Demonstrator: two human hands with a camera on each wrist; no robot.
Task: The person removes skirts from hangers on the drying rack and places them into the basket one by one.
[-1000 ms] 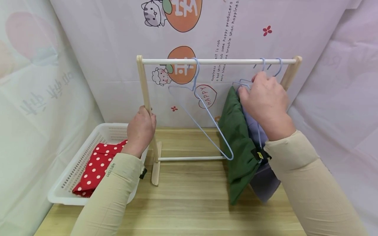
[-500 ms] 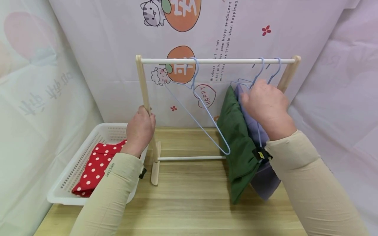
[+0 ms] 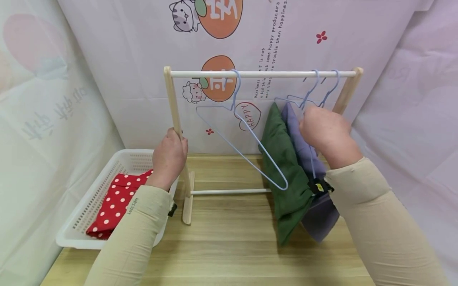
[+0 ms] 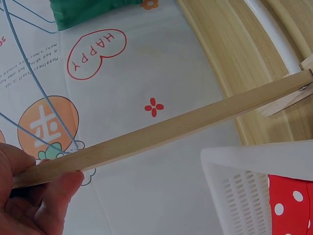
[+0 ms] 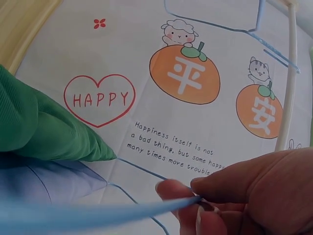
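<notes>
My left hand (image 3: 169, 159) grips the upright wooden post (image 3: 174, 107) of a small clothes rack. The thumb and fingers curl round this post in the left wrist view. On the right, my right hand (image 3: 325, 133) pinches a light blue wire hanger (image 5: 151, 174) just below its hook, thumb against fingertips. From that hanger hangs a green cloth garment (image 3: 284, 178), with a purple garment (image 3: 304, 143) on another hanger close behind it. Left of them, a bare blue hanger (image 3: 250, 163) dangles from the white rail (image 3: 272, 74).
A white perforated basket (image 3: 80, 198) stands at the left, holding a red cloth with white dots (image 3: 116, 198). The rack's lower white bar (image 3: 229, 192) runs just above the wooden tabletop (image 3: 229, 246). Printed white sheeting (image 3: 143, 59) forms the back and sides.
My right hand has lowered from beside the hooks and shifted slightly right. The two garment hangers now slant more, and the bare hanger has swung. My left hand stays on the post.
</notes>
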